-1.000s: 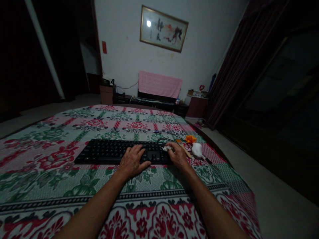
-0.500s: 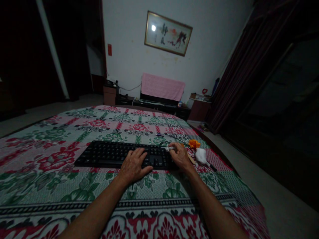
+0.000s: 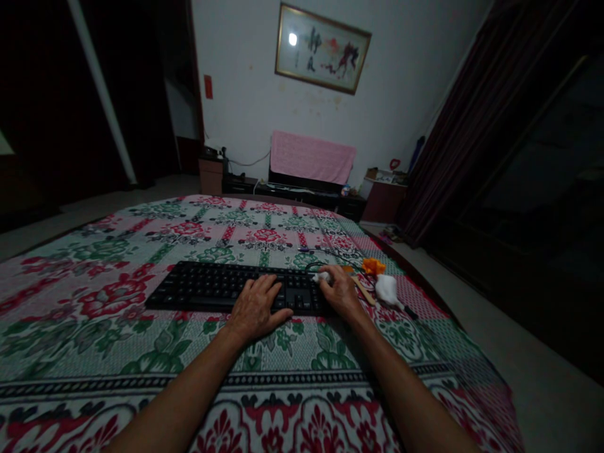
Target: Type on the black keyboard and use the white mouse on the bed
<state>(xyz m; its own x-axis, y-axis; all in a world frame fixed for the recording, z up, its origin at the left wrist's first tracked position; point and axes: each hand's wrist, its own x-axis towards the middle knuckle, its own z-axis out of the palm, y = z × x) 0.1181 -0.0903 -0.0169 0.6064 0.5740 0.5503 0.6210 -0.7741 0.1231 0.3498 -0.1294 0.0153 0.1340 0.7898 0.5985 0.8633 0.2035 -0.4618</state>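
A black keyboard (image 3: 207,286) lies across a bed covered by a floral red, green and white spread (image 3: 117,296). My left hand (image 3: 257,308) rests flat on the keyboard's right half, fingers stretched out over the keys. At the keyboard's right end my right hand (image 3: 340,291) is closed on a small white wad (image 3: 323,276), pressed against the keyboard's far right corner.
Beside my right hand lie a white cloth lump (image 3: 387,289), an orange object (image 3: 374,266) and a thin wooden stick (image 3: 364,290). A dark cable (image 3: 325,255) trails behind the keyboard. Past the bed stand a low cabinet with a pink cloth (image 3: 311,157) and dark curtains (image 3: 453,126).
My right hand has shifted slightly with the white wad along the keyboard's right end. My left hand stays on the keys. The camera has tilted a little.
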